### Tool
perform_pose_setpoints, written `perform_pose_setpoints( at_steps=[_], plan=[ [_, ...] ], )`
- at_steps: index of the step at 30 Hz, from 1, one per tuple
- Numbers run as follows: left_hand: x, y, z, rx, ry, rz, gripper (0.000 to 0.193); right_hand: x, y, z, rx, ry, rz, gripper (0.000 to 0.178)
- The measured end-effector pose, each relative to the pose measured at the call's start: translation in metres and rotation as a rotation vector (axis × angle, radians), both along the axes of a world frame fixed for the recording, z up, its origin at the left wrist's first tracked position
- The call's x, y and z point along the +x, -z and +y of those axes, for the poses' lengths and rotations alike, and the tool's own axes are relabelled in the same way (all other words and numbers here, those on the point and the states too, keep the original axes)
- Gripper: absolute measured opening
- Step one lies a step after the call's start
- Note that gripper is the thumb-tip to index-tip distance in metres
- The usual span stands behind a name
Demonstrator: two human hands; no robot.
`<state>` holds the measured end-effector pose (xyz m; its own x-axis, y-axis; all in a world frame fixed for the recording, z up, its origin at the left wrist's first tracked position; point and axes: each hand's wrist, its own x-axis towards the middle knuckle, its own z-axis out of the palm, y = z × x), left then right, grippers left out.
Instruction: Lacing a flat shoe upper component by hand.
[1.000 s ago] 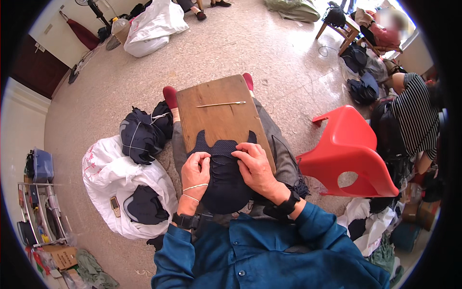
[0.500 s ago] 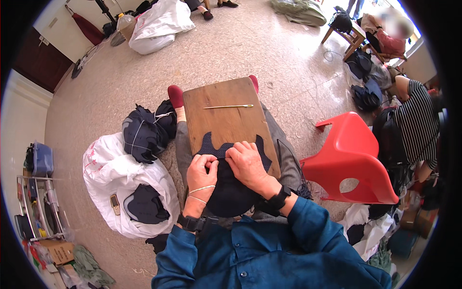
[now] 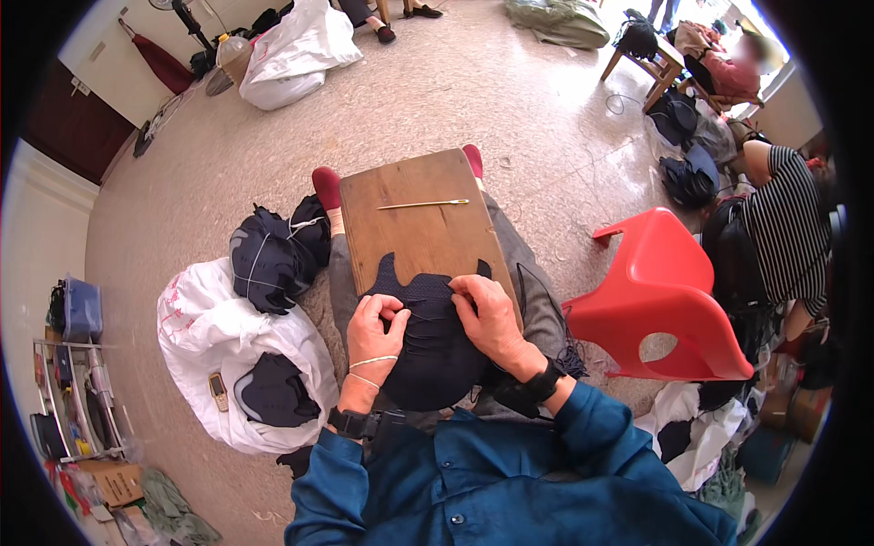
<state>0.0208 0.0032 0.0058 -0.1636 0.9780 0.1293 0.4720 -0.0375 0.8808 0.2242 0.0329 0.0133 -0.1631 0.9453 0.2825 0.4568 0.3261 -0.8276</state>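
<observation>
A dark navy, mesh-like fabric piece (image 3: 435,350), resembling a shoe upper, lies over the near end of a wooden board (image 3: 419,237) on my lap. Across its middle run several dark thread-like lines or folds. Over its left side, my left hand (image 3: 375,329) is closed in a pinch beside thin dark strands; what the fingertips hold is too small to make out. Thumb and finger of my right hand (image 3: 492,317) pinch the fabric piece near its upper right edge. A large needle (image 3: 423,205) rests on the board's far half, untouched.
Left of my legs sit a tied bundle of dark pieces (image 3: 273,255) and a white sack (image 3: 205,318) bearing a phone (image 3: 218,391) and dark pieces (image 3: 275,391). A red plastic chair (image 3: 660,273) stands at right, near a person in a striped top (image 3: 787,227).
My hands have moved apart: the right has shifted to the right along the fabric piece, uncovering its middle. The left has stayed over the left side. The view has shifted slightly.
</observation>
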Motion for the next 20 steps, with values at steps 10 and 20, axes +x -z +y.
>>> perform_pose_setpoints(
  at_steps=[10, 20],
  plan=[
    [-0.001, -0.014, 0.014, -0.281, 0.027, 0.197, 0.013, 0.000, 0.007, -0.002, 0.129, -0.009, -0.099, 0.015],
    [-0.011, -0.009, 0.006, -0.181, 0.170, -0.041, 0.005, -0.002, 0.010, -0.001, 0.140, -0.007, -0.133, 0.017]
  ],
)
